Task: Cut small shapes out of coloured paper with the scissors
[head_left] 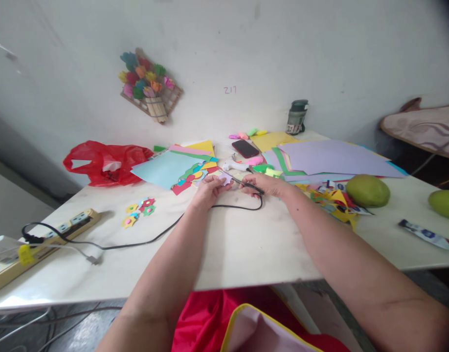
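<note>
My left hand [209, 189] pinches a small piece of lilac paper [225, 177] above the middle of the table. Facing it, my right hand [263, 185] is closed round the dark handles of a pair of scissors [252, 187], whose blades point left at the lilac paper. Whether the blades touch the paper I cannot tell. Just beyond my hands lie a white glue gun [236, 165] and cut scraps of coloured paper [190, 177]. Several small paper flowers [148, 207] rest on the table to the left of my left hand.
A black cable [136, 245] runs from the power strip [78, 220] past my wrists. Sheets of coloured paper [330, 154], a phone [245, 148] and a bottle [297, 117] lie or stand farther back. Green mangoes [367, 190] are at right, a red plastic bag [96, 176] at left.
</note>
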Available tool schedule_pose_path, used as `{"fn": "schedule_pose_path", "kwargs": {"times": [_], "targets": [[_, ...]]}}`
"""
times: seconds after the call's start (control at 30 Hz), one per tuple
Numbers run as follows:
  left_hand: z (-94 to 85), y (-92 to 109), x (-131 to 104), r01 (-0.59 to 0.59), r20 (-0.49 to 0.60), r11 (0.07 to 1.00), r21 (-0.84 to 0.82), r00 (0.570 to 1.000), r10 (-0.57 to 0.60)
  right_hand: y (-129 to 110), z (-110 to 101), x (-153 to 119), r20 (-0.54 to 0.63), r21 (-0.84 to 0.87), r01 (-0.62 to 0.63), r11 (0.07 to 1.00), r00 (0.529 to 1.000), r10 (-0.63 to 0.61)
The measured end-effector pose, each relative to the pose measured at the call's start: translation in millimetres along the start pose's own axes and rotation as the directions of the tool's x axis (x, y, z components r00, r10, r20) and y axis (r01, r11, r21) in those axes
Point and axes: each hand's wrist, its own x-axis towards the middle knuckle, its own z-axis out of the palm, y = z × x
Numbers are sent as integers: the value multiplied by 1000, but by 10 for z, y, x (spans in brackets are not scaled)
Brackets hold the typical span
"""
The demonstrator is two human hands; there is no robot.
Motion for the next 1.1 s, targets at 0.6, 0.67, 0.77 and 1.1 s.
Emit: {"fn": "schedule_pose_path", "kwargs": {"times": [0.6,0.67,0.77,1.1], "targets": [[7,5,-3,13,3,1000,13,1000,-13,-127,55,-59,-38,23,1,1000,999,0],[15,9,-9,16,5,1000,15,1000,-16,-128,55,-59,-38,38,8,999,999,-6],[23,14,-17,16,5,1000,20,1000,-16,-141,63,-71,-44,48,18,999,999,-16],[20,6,-11,36,8,998,46,999,-36,-139,69,-55,-66,39,8,999,998,-6]]}}
